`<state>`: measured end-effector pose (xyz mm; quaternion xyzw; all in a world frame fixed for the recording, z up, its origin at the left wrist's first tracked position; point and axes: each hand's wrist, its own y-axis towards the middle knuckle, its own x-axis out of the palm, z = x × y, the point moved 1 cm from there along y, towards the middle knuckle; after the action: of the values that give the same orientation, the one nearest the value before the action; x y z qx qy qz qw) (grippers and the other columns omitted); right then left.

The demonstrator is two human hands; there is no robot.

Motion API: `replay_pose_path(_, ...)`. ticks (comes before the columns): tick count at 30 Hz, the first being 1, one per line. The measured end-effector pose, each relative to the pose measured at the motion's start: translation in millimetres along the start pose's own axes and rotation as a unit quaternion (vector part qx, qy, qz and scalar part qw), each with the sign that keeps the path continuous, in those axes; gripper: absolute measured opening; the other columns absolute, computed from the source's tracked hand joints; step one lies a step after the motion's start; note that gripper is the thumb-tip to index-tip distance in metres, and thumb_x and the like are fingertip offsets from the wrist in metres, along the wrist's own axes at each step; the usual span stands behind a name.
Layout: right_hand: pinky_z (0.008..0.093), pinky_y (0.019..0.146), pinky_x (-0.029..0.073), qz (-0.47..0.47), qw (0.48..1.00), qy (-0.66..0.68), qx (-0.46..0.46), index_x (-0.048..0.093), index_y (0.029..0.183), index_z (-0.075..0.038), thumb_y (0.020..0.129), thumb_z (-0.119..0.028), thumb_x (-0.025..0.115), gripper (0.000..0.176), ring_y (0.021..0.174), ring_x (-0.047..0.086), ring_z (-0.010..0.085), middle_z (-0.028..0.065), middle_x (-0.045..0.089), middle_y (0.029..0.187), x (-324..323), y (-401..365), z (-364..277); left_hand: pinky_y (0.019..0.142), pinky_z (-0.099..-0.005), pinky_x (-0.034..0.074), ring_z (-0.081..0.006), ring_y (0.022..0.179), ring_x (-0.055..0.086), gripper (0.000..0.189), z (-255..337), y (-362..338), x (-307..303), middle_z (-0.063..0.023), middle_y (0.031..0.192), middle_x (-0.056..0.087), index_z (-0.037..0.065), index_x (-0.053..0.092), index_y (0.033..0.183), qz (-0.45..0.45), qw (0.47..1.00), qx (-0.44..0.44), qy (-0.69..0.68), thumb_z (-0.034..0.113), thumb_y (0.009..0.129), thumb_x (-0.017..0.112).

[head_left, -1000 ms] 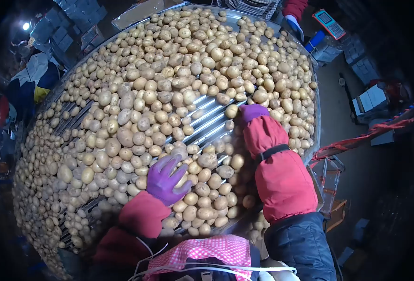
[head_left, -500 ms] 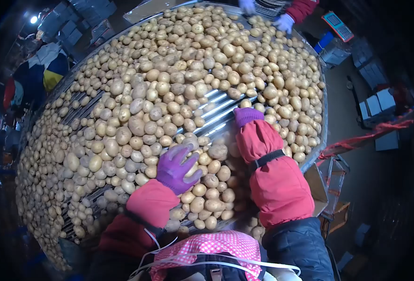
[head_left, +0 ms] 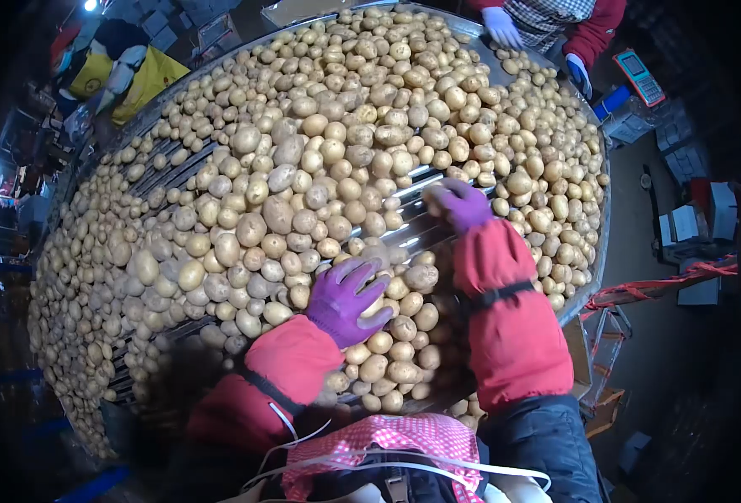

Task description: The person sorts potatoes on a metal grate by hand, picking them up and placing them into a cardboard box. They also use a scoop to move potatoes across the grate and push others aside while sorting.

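Note:
Potatoes [head_left: 278,215] of mixed sizes lie heaped over a broad slatted metal table. My left hand [head_left: 347,303], in a purple glove, rests on the pile with fingers spread, beside a cluster of potatoes [head_left: 402,329] near my body. Above a bare patch of shiny metal slats [head_left: 417,222] is my right hand [head_left: 464,206], also purple-gloved. Its fingers are curled round a potato [head_left: 433,199], partly hidden by the glove. Red oversleeves with dark bands cover both my forearms.
Across the table a co-worker's gloved hands [head_left: 501,27] are at the far edge, near a handheld device with a keypad [head_left: 639,77]. A raised metal rim [head_left: 593,285] borders the right side. Yellow bags [head_left: 148,84] and boxes [head_left: 706,218] stand around.
My right hand has turned and now has a potato in its fingers. My view has shifted slightly. The co-worker's hands have moved apart along the far edge.

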<state>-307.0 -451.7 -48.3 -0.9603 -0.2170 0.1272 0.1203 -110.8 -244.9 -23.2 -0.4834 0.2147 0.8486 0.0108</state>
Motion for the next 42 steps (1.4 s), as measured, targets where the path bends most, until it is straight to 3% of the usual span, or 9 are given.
replay_pose_path(2, 0.0197, 0.046, 0.037, 0.020, 0.950, 0.309, 0.041, 0.066, 0.104, -0.006, 0.092, -0.026, 0.061, 0.024, 0.061, 0.052, 0.0063, -0.0003, 0.061, 0.078, -23.5, -59.5, -13.1, 0.086, -0.0462, 0.049, -0.0324, 0.104, 0.060, 0.040, -5.4, 6.4, -2.5, -0.0103, 0.117, 0.064, 0.012, 0.069, 0.110, 0.015, 0.999, -0.002, -0.048, 0.030, 0.075, 0.075)
replay_pose_path(3, 0.0177, 0.042, 0.035, 0.149, 0.899, 0.404, 0.080, 0.063, 0.106, -0.006, 0.093, -0.024, 0.059, 0.023, 0.064, 0.054, 0.0062, 0.0002, 0.061, 0.084, -21.0, -94.4, -34.5, 0.085, -0.0454, 0.050, -0.0325, 0.102, 0.062, 0.039, -9.1, 13.4, -3.2, -0.0116, 0.115, 0.066, 0.011, 0.069, 0.111, 0.020, 0.997, -0.004, -0.077, 0.028, 0.076, 0.074)
replay_pose_path(8, 0.0257, 0.049, 0.047, 0.073, 0.731, 0.678, -0.032, 0.055, 0.132, -0.014, 0.098, -0.026, 0.057, 0.036, 0.071, 0.060, 0.0202, 0.0134, 0.063, 0.104, -73.1, -206.7, 71.1, 0.086, -0.0405, 0.054, -0.0346, 0.097, 0.067, 0.037, -40.8, 107.6, 10.4, -0.0195, 0.114, 0.067, 0.008, 0.066, 0.116, -0.075, 0.996, 0.008, -0.044, 0.017, 0.080, 0.070)
replay_pose_path(17, 0.0178, 0.045, 0.045, 0.415, 0.636, 0.650, -0.028, 0.060, 0.112, -0.009, 0.093, -0.038, 0.060, 0.034, 0.067, 0.059, 0.0114, 0.0079, 0.065, 0.098, -207.0, -380.1, 149.4, 0.086, -0.0403, 0.054, -0.0347, 0.098, 0.067, 0.038, -58.1, 191.4, 95.9, -0.0195, 0.114, 0.067, 0.008, 0.066, 0.117, -0.275, 0.942, -0.057, 0.186, 0.017, 0.081, 0.070)
replay_pose_path(19, 0.0238, 0.056, 0.055, 0.510, 0.588, 0.626, -0.041, 0.052, 0.123, -0.006, 0.092, -0.054, 0.054, 0.058, 0.083, 0.066, 0.0195, 0.0159, 0.060, 0.120, -253.0, -396.5, 168.1, 0.086, -0.0403, 0.054, -0.0348, 0.098, 0.067, 0.038, -56.1, 185.3, 94.9, -0.0195, 0.114, 0.067, 0.008, 0.065, 0.117, -0.281, 0.937, -0.068, 0.196, 0.017, 0.081, 0.070)
replay_pose_path(22, 0.0343, 0.069, 0.060, 0.457, 0.531, 0.688, -0.188, 0.050, 0.131, -0.004, 0.093, -0.058, 0.050, 0.065, 0.104, 0.066, 0.0298, 0.0238, 0.057, 0.128, -286.3, -415.1, 208.2, 0.086, -0.0402, 0.054, -0.0348, 0.098, 0.067, 0.038, -51.1, 178.2, 91.8, -0.0194, 0.114, 0.067, 0.008, 0.065, 0.117, -0.281, 0.934, -0.082, 0.205, 0.017, 0.081, 0.070)
replay_pose_path(27, 0.0392, 0.082, 0.057, 0.445, 0.571, 0.683, -0.090, 0.048, 0.139, -0.005, 0.096, -0.046, 0.051, 0.059, 0.106, 0.065, 0.0280, 0.0155, 0.055, 0.138, -165.2, -420.6, 166.5, 0.086, -0.0401, 0.054, -0.0348, 0.098, 0.067, 0.038, -45.8, 178.5, 93.4, -0.0194, 0.114, 0.067, 0.008, 0.065, 0.118, -0.283, 0.931, -0.091, 0.214, 0.017, 0.081, 0.070)
replay_pose_path(33, 0.0404, 0.083, 0.053, 0.356, 0.512, 0.780, -0.042, 0.046, 0.141, -0.008, 0.100, -0.042, 0.045, 0.053, 0.108, 0.060, 0.0244, 0.0121, 0.050, 0.142, -71.6, -436.6, 201.3, 0.087, -0.0400, 0.054, -0.0349, 0.098, 0.067, 0.039, -35.0, 178.2, 92.4, -0.0193, 0.114, 0.067, 0.008, 0.064, 0.118, -0.280, 0.933, -0.087, 0.207, 0.018, 0.081, 0.070)
replay_pose_path(42, 0.0393, 0.078, 0.054, 0.207, 0.652, 0.729, 0.010, 0.046, 0.140, -0.003, 0.103, -0.034, 0.043, 0.049, 0.095, 0.063, 0.0293, 0.0210, 0.059, 0.128, -41.5, -368.5, 123.9, 0.087, -0.0398, 0.054, -0.0350, 0.098, 0.067, 0.039, -30.7, 135.9, 71.7, -0.0193, 0.114, 0.067, 0.008, 0.063, 0.119, -0.276, 0.934, -0.136, 0.182, 0.018, 0.082, 0.070)
